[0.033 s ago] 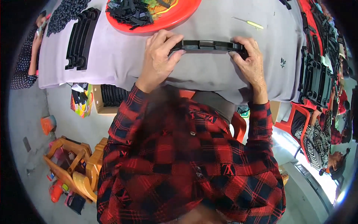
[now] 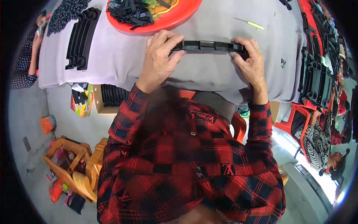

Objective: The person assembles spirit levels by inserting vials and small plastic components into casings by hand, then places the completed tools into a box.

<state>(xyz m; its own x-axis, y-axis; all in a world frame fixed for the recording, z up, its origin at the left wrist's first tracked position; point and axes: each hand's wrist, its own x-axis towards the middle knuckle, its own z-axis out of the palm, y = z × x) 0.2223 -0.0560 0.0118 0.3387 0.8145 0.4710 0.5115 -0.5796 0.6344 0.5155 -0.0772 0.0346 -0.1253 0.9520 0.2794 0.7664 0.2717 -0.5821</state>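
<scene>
A long black plastic bar (image 2: 207,45) with a raised middle section lies crosswise in front of me. My left hand (image 2: 161,54) grips its left end, fingers over the top and thumb at the near side. The right end is held by my right hand (image 2: 250,59) in the same way, and both ends are partly hidden by my fingers. Beyond my left hand stands a red plate (image 2: 164,25) heaped with small black plastic pieces (image 2: 130,13). A small screwdriver-like tool with a yellow-green handle (image 2: 255,25) lies past my right hand.
Several similar black bars (image 2: 82,39) lie at the left, beside a heap of small dark round parts (image 2: 67,15). Tiny black bits (image 2: 283,62) rest on the grey cloth (image 2: 209,74) at right. More bars (image 2: 317,76) are stacked farther right. A cardboard box (image 2: 100,106) stands below the table.
</scene>
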